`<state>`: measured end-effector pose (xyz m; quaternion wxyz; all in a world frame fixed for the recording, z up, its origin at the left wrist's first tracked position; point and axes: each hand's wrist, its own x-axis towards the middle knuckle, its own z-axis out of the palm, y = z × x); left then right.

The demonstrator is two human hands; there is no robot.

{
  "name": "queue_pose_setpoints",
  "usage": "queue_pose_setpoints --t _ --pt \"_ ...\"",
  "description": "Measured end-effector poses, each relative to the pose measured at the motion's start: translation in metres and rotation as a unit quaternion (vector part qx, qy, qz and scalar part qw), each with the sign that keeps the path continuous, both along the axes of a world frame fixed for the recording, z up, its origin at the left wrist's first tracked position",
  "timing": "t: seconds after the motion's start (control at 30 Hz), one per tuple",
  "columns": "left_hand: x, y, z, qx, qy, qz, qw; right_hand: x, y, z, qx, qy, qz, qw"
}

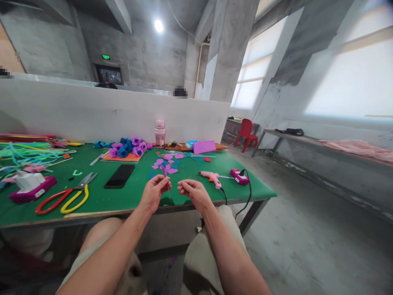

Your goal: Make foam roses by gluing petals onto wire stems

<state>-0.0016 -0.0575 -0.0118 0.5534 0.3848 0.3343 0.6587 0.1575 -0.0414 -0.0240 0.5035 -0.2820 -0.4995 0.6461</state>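
Observation:
My left hand (156, 190) is closed in a pinch on a thin stem with a small purple piece (165, 170) at its top, held upright over the green table's (123, 196) front edge. My right hand (193, 191) hovers just to the right of it, fingers curled together near the stem's lower part; what it holds, if anything, is too small to name. Loose purple and blue felt cutouts (167, 163) lie just beyond the hands. A pink glue gun (211, 177) rests to the right, wired to a magenta socket block (240, 176).
A black phone (119, 176) and red and yellow scissors (66, 196) lie left of the hands. Finished purple and blue flowers (129, 147), a pink bottle (160, 133) and pipe cleaners (24, 151) sit farther back. A white partition (107, 112) backs the table. A red chair (246, 132) stands beyond.

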Motion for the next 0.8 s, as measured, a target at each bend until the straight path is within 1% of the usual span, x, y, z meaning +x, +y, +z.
queue_pose_setpoints --t 0.17,0.3,0.4,0.47,0.53,0.63,0.7,0.8 --pt "0.001 -0.001 0.002 -0.005 0.008 -0.001 1.0 0.002 0.002 -0.001 0.003 0.016 -0.021 1.0" --pt "0.002 -0.002 0.001 -0.008 0.006 -0.001 1.0 0.001 0.003 -0.001 -0.001 0.006 -0.027 1.0" --pt "0.002 -0.002 0.001 -0.002 0.007 -0.006 1.0 0.0 0.005 -0.002 -0.029 0.001 -0.062 0.998" --pt "0.0 -0.002 0.002 0.005 -0.003 -0.007 1.0 0.0 0.008 -0.002 -0.033 0.016 -0.088 0.995" --pt "-0.003 -0.002 0.005 0.019 -0.011 -0.008 1.0 0.001 0.009 -0.002 -0.024 0.032 -0.101 0.994" --pt "-0.011 -0.003 0.014 0.054 -0.014 -0.002 0.998 0.002 0.009 0.0 -0.014 0.023 -0.112 0.993" --pt "-0.016 -0.003 0.021 0.069 -0.01 0.015 0.997 0.001 0.007 0.002 -0.007 0.01 -0.113 0.994" --pt "-0.022 -0.001 0.031 0.078 0.005 0.045 0.996 -0.004 0.004 0.002 0.008 -0.022 -0.094 0.995"
